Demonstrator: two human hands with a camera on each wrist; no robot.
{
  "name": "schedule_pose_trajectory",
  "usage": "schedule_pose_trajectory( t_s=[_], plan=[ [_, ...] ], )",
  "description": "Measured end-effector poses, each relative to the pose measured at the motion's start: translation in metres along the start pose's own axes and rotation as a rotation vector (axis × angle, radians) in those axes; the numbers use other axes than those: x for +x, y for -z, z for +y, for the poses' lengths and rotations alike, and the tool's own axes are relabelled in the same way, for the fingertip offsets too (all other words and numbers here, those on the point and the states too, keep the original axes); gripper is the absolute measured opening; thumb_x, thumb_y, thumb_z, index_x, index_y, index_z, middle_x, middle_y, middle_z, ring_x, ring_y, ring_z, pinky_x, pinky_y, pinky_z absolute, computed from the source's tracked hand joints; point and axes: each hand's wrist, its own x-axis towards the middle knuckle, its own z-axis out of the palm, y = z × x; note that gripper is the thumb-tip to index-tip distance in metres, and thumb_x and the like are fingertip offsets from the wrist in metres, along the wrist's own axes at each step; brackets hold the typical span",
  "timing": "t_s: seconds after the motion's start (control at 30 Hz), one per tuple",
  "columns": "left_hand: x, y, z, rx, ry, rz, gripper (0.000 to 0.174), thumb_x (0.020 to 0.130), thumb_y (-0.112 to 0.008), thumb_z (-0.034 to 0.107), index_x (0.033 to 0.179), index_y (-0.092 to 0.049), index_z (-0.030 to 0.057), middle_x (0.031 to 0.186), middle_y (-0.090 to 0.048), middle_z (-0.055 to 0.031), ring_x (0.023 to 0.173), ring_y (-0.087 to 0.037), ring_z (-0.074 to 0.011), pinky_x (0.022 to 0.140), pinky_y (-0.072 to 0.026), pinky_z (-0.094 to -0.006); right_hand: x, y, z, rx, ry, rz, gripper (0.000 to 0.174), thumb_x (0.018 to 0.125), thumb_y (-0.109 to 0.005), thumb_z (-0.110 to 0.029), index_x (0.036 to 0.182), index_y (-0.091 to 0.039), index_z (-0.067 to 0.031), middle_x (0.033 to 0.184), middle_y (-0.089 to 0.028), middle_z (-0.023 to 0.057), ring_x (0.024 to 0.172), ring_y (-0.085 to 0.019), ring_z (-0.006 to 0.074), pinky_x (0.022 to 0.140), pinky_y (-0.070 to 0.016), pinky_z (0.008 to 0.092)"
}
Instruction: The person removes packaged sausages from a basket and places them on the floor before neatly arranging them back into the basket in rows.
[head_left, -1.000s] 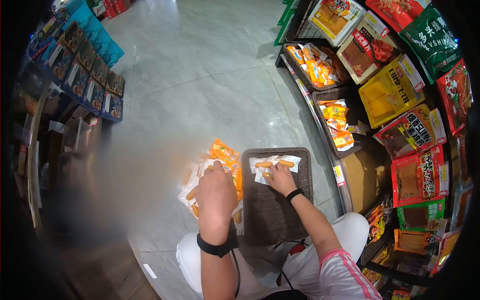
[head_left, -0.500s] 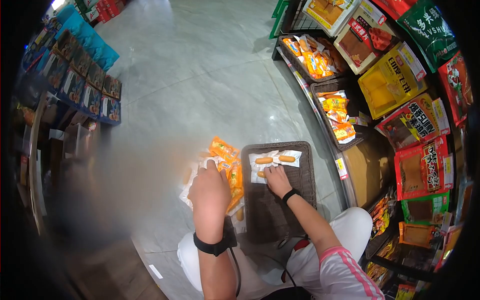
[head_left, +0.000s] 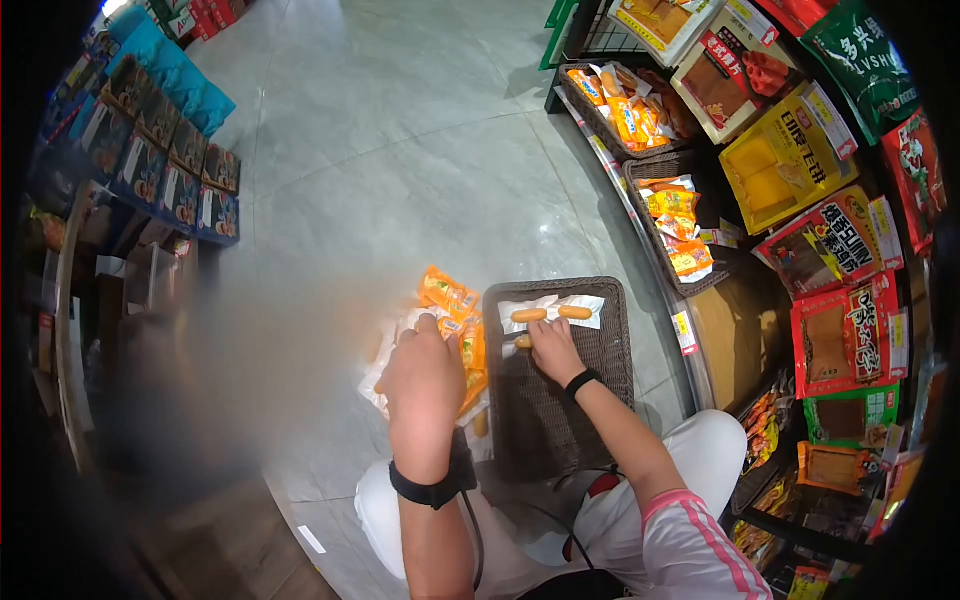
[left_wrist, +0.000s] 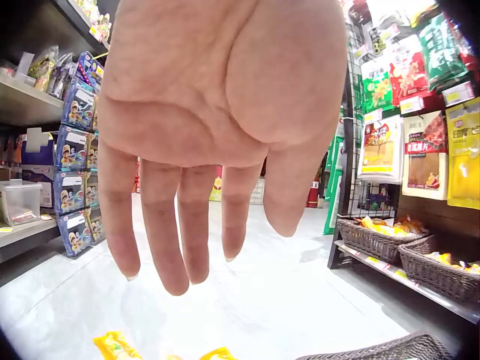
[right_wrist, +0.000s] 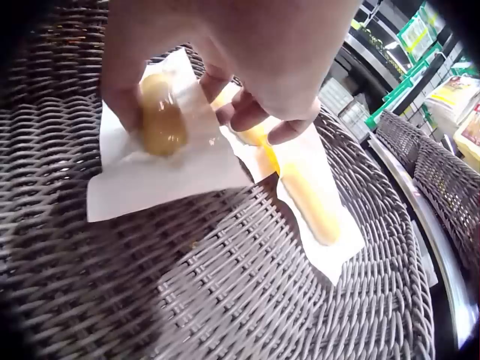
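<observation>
In the head view my left hand (head_left: 425, 370) hovers over a floor pile of orange-printed sausage packets (head_left: 447, 290). The left wrist view shows its fingers (left_wrist: 165, 240) hanging loose with nothing in them. My right hand (head_left: 555, 347) is inside a dark woven basket (head_left: 545, 430). It grips a wrapped sausage (right_wrist: 163, 120) on a white sheet, thumb against the sausage's side and the other fingers curled by the wrapper's far edge. Beyond lie two more wrapped sausages, one left (head_left: 529, 315) and one right (head_left: 575, 312), side by side along the basket's far end.
Shelving on the right holds two woven baskets of packets, one farther (head_left: 625, 110) and one nearer (head_left: 675, 235), below hanging snack bags (head_left: 790, 170). Boxed goods (head_left: 180, 180) stand on the left. Grey tiled floor (head_left: 400, 150) stretches ahead between them.
The sausage by my right hand has shifted left within the basket from one second ago, and the hand has moved slightly left with it. My left hand stays over the pile, its fingertips slightly shifted.
</observation>
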Motion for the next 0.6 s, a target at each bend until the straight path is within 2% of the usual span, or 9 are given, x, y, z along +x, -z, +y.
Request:
schedule_pose_trajectory(
  t_s=[0.1,0.2,0.4,0.6],
  plan=[
    [0.002,-0.002,0.001,-0.018,-0.001,-0.013,0.029,0.089,-0.056,0.025,0.102,-0.054,-0.0003,0.089,-0.064,-0.0227,0.088,-0.06,-0.0406,0.075,-0.0483,-0.0488,0.007,0.009,0.002,0.072,0.013,0.022,0.024,0.077,-0.056,-0.001,0.101,-0.053,-0.0021,0.09,-0.056,0.0162,0.092,-0.053,0.0346,0.096,-0.0348,0.0466],
    [0.002,-0.001,0.002,-0.014,-0.002,-0.016,0.029,0.088,-0.057,0.025,0.101,-0.054,-0.0005,0.089,-0.064,-0.0225,0.088,-0.06,-0.0405,0.074,-0.0483,-0.0487,0.008,0.014,0.001,0.117,-0.039,0.044,0.022,0.079,-0.056,-0.003,0.101,-0.053,-0.0028,0.089,-0.057,0.0147,0.09,-0.053,0.0334,0.098,-0.0348,0.0457],
    [0.003,-0.002,0.002,-0.043,-0.02,-0.001,0.029,0.088,-0.057,0.025,0.1,-0.054,-0.0006,0.09,-0.064,-0.0224,0.089,-0.06,-0.0407,0.075,-0.0483,-0.049,0.007,0.015,0.004,0.113,0.011,0.145,0.019,0.079,-0.057,-0.004,0.097,-0.053,-0.0034,0.087,-0.058,0.0145,0.089,-0.054,0.0343,0.101,-0.0328,0.0477],
    [0.005,-0.001,0.003,-0.058,-0.001,-0.024,0.03,0.088,-0.057,0.027,0.1,-0.055,-0.0009,0.093,-0.064,-0.0227,0.09,-0.06,-0.041,0.076,-0.0483,-0.049,0.006,0.003,0.01,0.162,-0.079,0.101,0.021,0.078,-0.059,-0.008,0.098,-0.054,-0.0035,0.09,-0.059,0.0157,0.092,-0.054,0.037,0.101,-0.0314,0.047]
  ],
)
